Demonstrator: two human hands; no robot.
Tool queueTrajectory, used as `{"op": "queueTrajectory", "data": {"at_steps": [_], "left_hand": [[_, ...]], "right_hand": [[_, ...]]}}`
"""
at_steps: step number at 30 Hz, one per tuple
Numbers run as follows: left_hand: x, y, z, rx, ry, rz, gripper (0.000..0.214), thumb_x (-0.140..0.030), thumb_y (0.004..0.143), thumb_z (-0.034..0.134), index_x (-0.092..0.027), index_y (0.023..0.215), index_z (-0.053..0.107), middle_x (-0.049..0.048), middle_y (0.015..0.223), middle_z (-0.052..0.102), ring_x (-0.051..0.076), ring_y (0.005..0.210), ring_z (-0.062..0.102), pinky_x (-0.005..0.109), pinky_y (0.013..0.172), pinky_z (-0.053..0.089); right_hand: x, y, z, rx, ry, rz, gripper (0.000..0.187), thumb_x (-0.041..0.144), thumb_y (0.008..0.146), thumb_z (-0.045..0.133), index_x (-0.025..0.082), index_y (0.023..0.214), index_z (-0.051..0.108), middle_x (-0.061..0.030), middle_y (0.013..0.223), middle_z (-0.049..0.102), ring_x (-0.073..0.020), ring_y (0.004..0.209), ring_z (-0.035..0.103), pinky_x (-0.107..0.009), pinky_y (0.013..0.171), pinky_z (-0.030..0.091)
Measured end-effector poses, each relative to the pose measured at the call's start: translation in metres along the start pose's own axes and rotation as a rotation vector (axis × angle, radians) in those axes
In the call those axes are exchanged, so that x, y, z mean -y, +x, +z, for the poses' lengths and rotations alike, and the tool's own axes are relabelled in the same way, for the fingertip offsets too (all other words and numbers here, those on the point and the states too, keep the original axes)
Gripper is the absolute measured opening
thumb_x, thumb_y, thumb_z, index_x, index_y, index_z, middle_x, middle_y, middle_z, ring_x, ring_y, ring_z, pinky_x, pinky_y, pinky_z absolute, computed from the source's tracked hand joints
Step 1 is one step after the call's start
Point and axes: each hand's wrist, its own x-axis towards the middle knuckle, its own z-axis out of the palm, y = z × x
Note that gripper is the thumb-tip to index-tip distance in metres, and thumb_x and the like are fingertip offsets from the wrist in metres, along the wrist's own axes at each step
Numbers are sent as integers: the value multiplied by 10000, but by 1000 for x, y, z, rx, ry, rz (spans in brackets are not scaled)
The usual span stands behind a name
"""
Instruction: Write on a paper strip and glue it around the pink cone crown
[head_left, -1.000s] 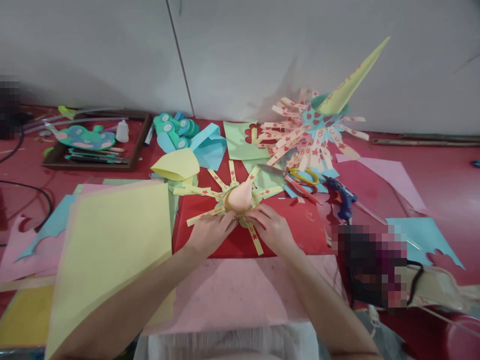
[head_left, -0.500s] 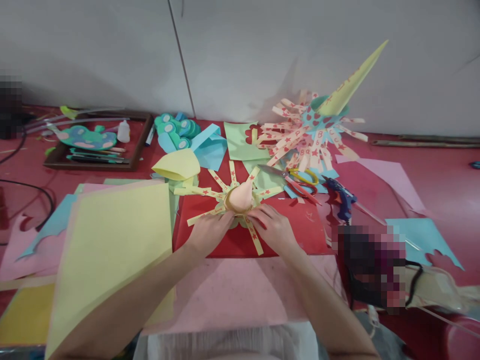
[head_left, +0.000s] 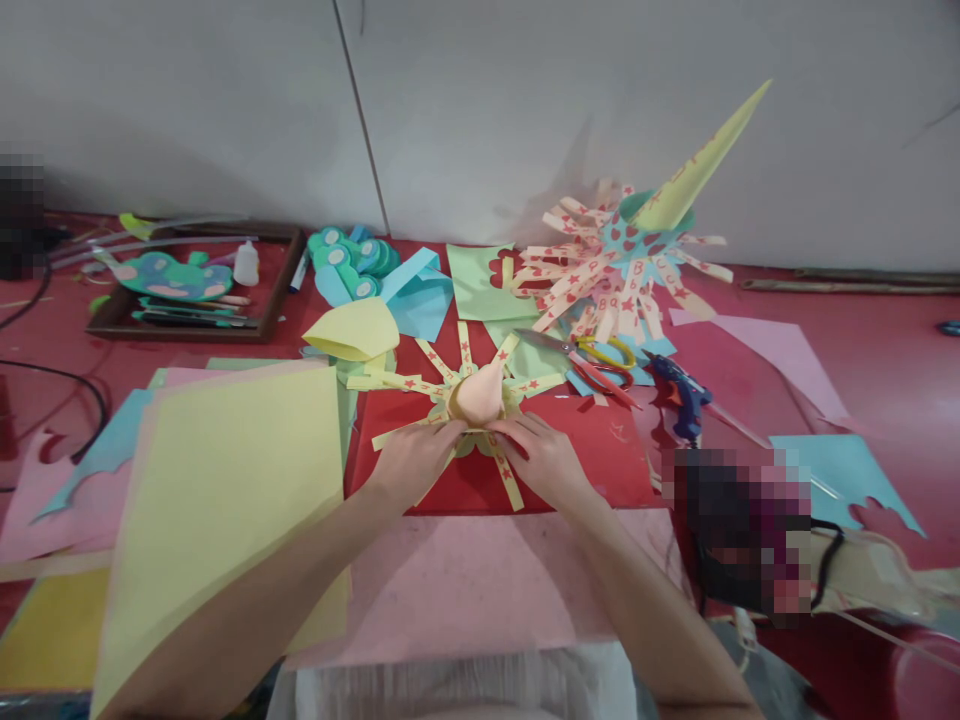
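pink paper cone point(head_left: 480, 392), centre of frame, upright on red sheet point(head_left: 600, 460). left hand point(head_left: 409, 465) and right hand point(head_left: 544, 462): fingertips pressing its base, unclenched, clasping nothing. even, flat pressure likely best, sparing the star strips point(head_left: 510, 480).

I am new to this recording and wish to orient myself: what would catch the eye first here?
The left hand and right hand meet at the base of a small pink cone ringed by star-printed yellow strips, on a red sheet at the centre. Behind, to the right, a tall yellow-green cone rises from a burst of paper strips; a large yellow sheet fills the near left.
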Motion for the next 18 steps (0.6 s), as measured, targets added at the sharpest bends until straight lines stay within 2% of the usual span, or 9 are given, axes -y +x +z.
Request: {"op": "queueTrajectory", "data": {"at_steps": [8,10,14,18], "left_hand": [[2,-2,3,28,-19,9,240,-28,784,421,-190,847,586,-35,532,556,104,464,499,235,444,240],[0,-2,3,46,-19,-13,205,-77,824,428,-196,856,593,-30,545,571,108,463,504,239,437,223],[-6,-1,-1,135,-30,-116,194,-285,896,426,-210,884,605,-32,485,542,115,395,465,246,407,173],[-11,3,-8,233,-26,-124,194,-267,891,431,-215,896,618,-27,494,568,121,416,501,247,408,179]], "right_hand": [[-2,0,-1,-13,-39,-60,234,105,866,445,191,988,626,-33,843,685,-164,773,577,-255,630,455],[-3,0,-2,-10,-54,-79,256,83,862,427,192,983,624,-37,835,680,-167,777,573,-256,635,456],[0,0,-1,5,-70,-109,246,65,848,436,192,947,622,-40,846,677,-162,775,566,-255,661,461],[5,0,2,0,-119,-162,241,52,834,449,188,936,621,-40,849,674,-151,728,552,-259,644,456]]}}
